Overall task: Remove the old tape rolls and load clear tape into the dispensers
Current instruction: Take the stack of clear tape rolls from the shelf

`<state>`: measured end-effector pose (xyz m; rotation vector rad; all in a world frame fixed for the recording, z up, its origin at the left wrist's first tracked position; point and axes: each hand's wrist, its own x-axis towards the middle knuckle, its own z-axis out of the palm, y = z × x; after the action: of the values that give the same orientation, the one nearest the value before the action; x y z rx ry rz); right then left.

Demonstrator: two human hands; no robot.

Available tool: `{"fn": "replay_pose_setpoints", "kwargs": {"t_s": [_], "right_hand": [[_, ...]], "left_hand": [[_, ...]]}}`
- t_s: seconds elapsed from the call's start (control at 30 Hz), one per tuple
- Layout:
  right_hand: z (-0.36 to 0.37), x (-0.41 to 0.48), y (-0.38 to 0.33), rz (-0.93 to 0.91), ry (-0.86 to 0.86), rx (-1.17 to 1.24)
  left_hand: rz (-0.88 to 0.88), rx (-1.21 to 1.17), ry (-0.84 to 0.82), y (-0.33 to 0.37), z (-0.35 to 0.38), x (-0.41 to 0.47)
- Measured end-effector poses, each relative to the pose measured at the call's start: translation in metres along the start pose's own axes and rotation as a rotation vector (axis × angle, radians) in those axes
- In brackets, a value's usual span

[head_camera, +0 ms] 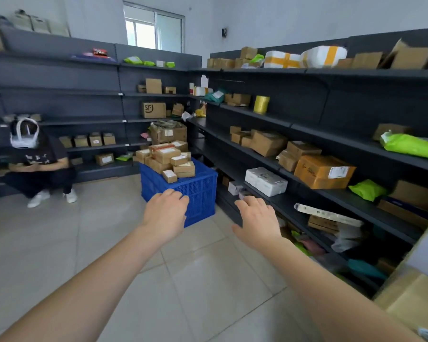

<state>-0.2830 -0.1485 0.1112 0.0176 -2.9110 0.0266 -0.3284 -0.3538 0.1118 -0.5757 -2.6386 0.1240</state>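
Tape dispensers and clear tape: neither is in view; task judged not yet begun.
Both bare arms reach forward over the pale, smooth floor tiles (208, 267). The left hand (166, 213) is at 12 o'clock, its fingers (176, 193) loosely bent and close together, gripping nothing. The right hand (257, 220) is at 1 o'clock, fingers (252, 201) spread, also empty. No roll is removed or loaded as far as shown, so every step is left. Beyond the left hand, a blue perforated plastic crate (198, 191) carries a heap of small matte cardboard parcels (168, 159) with white labels. Dark metal shelving (307, 124) from 9 to 3 o'clock holds kraft cartons, a white foam box (266, 181) and glossy green poly mailers (410, 145). A yellow cylindrical roll (261, 104) stands on a shelf at 1 o'clock: tape or twine, cannot tell. A person (38, 166) crouches at 9 o'clock.
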Motion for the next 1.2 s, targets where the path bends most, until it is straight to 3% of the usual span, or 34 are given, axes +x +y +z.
{"fn": "replay_pose_setpoints", "kwargs": {"t_s": [0.6, 1.2], "right_hand": [[0.013, 0.293, 0.011, 0.032, 0.109, -0.055], [0.05, 0.587, 0.046, 0.201, 0.147, -0.173]], "left_hand": [[0.038, -0.045, 0.074, -0.132, 0.095, 0.26], [0.163, -0.161, 0.119, -0.218, 0.209, 0.56]]}}
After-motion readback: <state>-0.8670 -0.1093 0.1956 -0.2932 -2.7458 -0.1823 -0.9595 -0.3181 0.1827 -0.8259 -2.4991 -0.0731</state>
